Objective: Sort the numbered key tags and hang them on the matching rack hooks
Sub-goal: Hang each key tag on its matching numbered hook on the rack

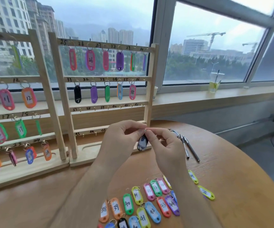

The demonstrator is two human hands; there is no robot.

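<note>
A dark blue key tag [142, 143] hangs by its ring between my two hands, in front of the right wooden rack [150, 89]. My left hand [121, 137] and my right hand [162, 143] both pinch its ring at the top. The number on the tag is not readable. That rack holds tags on hooks 25 to 35; hook 36 [143, 79] and the rows from 37 down are bare. A second rack [41, 76] to the left is filled with tags. Several loose numbered tags [143, 206], among them 38 to 44, lie on the table near me.
Two pens [189, 148] lie on the round wooden table [231, 186] right of my hands. A plastic cup with a straw [215, 82] stands on the window sill. The table's curved edge runs along the right.
</note>
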